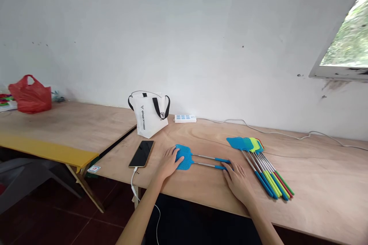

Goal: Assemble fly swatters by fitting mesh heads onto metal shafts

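On a plywood table (316, 183) set against a white wall (184, 26), seen from the head camera, two blue fly swatters (184, 157) lie side by side near the front edge, heads to the left, handles to the right. The left hand (168, 163) rests flat and unclenched with its fingertips on the swatter heads, gripping nothing. The right hand (237, 182) lies flat with fingers extended, touching the blue handle ends, not closed around them. Just beside the right hand, a fanned bundle of swatters (261, 164) lies apart from the pair; blue, yellow-green, green and red ones show, but they overlap too much to count exactly. One dark phone (141, 154) lies left of the left hand, close to the table's left edge, its cable hanging over the front. One white tote bag (149, 118) and one power strip (185, 118) stand by the wall. Bare wood stretches right of the bundle. A second table (66, 122) adjoins on the left, holding one red plastic bag (30, 95)
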`<state>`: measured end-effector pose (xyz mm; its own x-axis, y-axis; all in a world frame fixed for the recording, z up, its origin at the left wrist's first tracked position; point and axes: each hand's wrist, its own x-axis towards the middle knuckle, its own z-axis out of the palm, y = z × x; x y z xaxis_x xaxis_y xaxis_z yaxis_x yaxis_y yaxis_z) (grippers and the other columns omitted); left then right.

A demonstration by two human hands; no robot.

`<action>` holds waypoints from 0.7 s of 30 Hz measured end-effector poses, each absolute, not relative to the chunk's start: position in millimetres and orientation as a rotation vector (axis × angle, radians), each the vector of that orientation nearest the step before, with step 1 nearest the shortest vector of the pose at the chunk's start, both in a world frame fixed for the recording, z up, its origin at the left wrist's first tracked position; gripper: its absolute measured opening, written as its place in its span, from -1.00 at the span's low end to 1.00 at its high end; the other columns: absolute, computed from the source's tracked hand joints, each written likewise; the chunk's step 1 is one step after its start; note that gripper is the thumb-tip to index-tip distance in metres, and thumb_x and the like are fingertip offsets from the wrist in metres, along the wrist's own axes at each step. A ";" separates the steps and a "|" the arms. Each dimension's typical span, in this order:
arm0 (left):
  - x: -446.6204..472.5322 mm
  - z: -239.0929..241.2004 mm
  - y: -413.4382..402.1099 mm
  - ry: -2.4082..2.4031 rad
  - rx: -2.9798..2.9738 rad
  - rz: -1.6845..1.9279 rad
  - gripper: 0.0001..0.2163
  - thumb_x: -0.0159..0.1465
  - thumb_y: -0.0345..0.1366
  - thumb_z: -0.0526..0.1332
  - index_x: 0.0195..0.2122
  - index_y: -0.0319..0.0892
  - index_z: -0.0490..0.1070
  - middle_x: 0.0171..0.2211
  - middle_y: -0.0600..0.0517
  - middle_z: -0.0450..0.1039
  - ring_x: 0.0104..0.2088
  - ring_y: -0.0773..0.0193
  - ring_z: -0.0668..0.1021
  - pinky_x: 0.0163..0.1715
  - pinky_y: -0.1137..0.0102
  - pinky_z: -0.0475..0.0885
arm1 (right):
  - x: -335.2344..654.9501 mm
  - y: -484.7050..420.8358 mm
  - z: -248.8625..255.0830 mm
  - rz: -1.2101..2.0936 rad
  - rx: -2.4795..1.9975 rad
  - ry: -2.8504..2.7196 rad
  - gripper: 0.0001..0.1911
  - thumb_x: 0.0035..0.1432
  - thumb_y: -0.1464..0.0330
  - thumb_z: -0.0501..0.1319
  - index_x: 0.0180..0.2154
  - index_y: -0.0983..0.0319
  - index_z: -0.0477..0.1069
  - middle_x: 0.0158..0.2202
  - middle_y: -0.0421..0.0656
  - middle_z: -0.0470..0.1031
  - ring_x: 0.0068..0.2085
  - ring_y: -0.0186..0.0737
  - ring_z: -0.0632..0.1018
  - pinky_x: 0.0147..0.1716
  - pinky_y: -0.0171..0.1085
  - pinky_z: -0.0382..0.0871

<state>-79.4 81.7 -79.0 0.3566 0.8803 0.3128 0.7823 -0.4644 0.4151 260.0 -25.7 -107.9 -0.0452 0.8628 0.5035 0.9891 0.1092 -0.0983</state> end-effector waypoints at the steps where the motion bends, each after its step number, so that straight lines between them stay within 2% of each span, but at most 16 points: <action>1: -79.2 -79.1 81.6 1.505 2.417 0.745 -0.47 0.44 0.11 -0.03 0.24 -0.13 0.28 0.34 -0.18 0.23 0.34 -0.05 0.27 0.32 0.04 0.19 | 259.7 -25.8 -107.5 -0.367 -1.807 -1.957 -0.53 0.43 0.19 -0.10 0.17 0.11 0.44 0.28 0.01 0.34 0.26 0.05 0.40 0.25 0.08 0.25; 4: -78.2 -80.3 81.8 1.518 2.386 0.762 -0.45 0.44 0.11 -0.03 0.27 -0.17 0.23 0.35 -0.20 0.20 0.35 -0.05 0.26 0.32 0.05 0.19 | 258.1 -26.0 -107.5 -0.326 -1.836 -1.948 -0.51 0.43 0.18 -0.12 0.19 0.12 0.41 0.33 0.03 0.27 0.30 0.04 0.36 0.28 0.08 0.19; 8: -77.1 -82.9 83.0 1.624 2.325 0.774 -0.37 0.43 0.14 -0.04 0.34 -0.23 0.11 0.36 -0.28 0.16 0.37 -0.12 0.22 0.30 -0.01 0.19 | 255.6 -25.1 -109.6 -0.336 -1.987 -1.827 -0.46 0.41 0.12 -0.11 0.20 0.22 0.38 0.33 0.14 0.27 0.35 0.13 0.29 0.29 0.15 0.14; 11: -77.4 -84.4 83.6 1.646 2.358 0.715 -0.38 0.44 0.16 -0.08 0.32 -0.21 0.18 0.38 -0.26 0.15 0.40 -0.18 0.16 0.32 -0.05 0.14 | 254.8 -24.3 -110.6 -0.356 -2.026 -1.821 -0.45 0.41 0.12 -0.12 0.20 0.23 0.38 0.29 0.14 0.33 0.34 0.15 0.30 0.27 0.16 0.14; 15: -77.9 -83.9 83.3 1.628 2.411 0.702 -0.40 0.45 0.16 -0.10 0.30 -0.16 0.23 0.38 -0.20 0.17 0.39 -0.15 0.19 0.33 -0.05 0.12 | 254.7 -24.7 -109.2 -0.371 -2.017 -1.875 -0.45 0.43 0.14 -0.15 0.22 0.20 0.37 0.29 0.13 0.33 0.33 0.12 0.31 0.27 0.17 0.12; 21: -76.9 -76.7 80.0 1.631 2.409 0.641 -0.36 0.45 0.16 -0.12 0.32 -0.24 0.21 0.40 -0.23 0.14 0.39 -0.15 0.18 0.35 -0.03 0.09 | 253.9 -26.6 -106.7 -0.374 -2.020 -1.877 -0.46 0.43 0.14 -0.14 0.22 0.19 0.37 0.29 0.13 0.32 0.34 0.11 0.30 0.28 0.15 0.11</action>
